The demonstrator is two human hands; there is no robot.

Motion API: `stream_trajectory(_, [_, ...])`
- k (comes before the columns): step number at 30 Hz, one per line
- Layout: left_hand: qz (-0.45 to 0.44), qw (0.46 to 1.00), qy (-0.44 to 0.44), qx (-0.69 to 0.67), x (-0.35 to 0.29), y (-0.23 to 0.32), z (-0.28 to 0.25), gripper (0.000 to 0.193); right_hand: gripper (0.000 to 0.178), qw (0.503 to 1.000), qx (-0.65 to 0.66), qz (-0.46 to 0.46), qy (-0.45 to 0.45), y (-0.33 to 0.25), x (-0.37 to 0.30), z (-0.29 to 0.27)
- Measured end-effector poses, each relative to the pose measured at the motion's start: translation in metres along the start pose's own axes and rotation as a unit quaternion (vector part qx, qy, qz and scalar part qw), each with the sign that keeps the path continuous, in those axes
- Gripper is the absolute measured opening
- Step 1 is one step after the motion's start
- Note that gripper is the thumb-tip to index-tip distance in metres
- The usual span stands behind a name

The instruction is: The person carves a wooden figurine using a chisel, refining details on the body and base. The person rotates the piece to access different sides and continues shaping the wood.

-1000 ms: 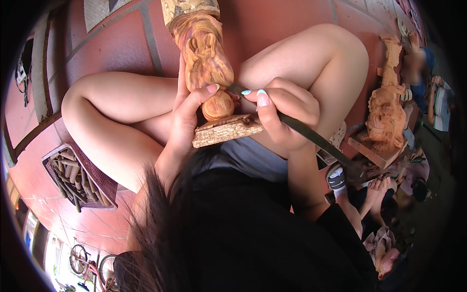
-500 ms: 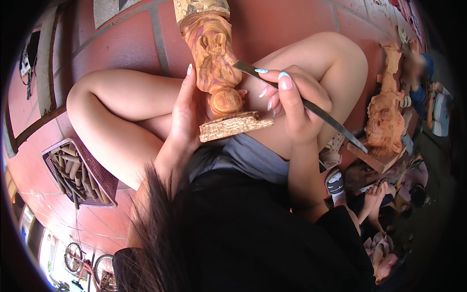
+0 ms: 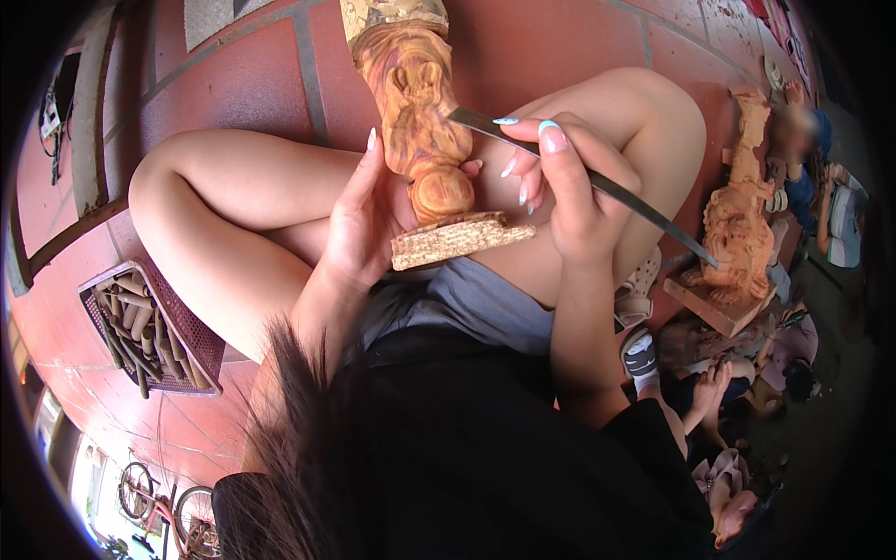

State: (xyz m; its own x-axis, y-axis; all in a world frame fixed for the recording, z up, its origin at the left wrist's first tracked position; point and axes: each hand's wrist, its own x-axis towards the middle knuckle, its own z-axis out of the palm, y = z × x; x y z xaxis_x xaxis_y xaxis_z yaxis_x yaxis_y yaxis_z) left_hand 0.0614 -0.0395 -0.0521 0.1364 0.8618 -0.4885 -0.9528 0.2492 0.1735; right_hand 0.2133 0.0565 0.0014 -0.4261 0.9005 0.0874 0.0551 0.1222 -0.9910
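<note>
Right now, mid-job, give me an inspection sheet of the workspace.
Surface: red tiled floor with grey joints.
Job's things: wooden carving with its rough, flat base toward the wearer; long, flat metal tool, its tip at the carving's right edge, contact unclear.
Clutter: purple basket on the floor at left, full of brownish rods.
Left grip: around the carving's rounded end.
Right grip: holding the metal tool.
Cables: thin, dark, cord-like strand at far left; too small to confirm.
Surroundings: second carving at right; other people at lower right; bicycle at lower left.
</note>
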Motion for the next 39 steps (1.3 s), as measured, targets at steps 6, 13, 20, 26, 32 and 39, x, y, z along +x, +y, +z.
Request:
stream_trajectory(6, [-0.063,0.993,0.080,-0.058,-0.002,0.014,-0.021,0.059,0.022,0.999,0.018,0.028,0.012,-0.003,-0.001,0.001])
stream_trajectory(13, [0.071,0.969,0.141,0.191,0.001,0.018,0.017,0.064,0.022,0.999,0.032,0.040,0.016,-0.002,-0.002,0.000])
stream_trajectory(20, [0.154,0.871,0.161,0.438,0.000,0.013,0.011,0.085,0.016,0.997,-0.053,-0.054,-0.029,-0.001,-0.002,0.006])
stream_trajectory(26, [0.108,0.889,0.143,0.422,-0.003,0.009,0.016,0.088,0.016,0.980,-0.148,-0.117,-0.067,-0.001,-0.009,0.008])
stream_trajectory(32, [0.093,0.903,0.130,0.400,-0.006,0.016,0.020,0.093,0.017,0.960,-0.181,-0.196,-0.084,0.009,-0.012,0.009])
stream_trajectory(39, [0.065,0.891,0.077,0.443,0.002,0.023,0.006,0.104,0.017,0.957,-0.199,-0.183,-0.106,0.008,-0.029,0.005])
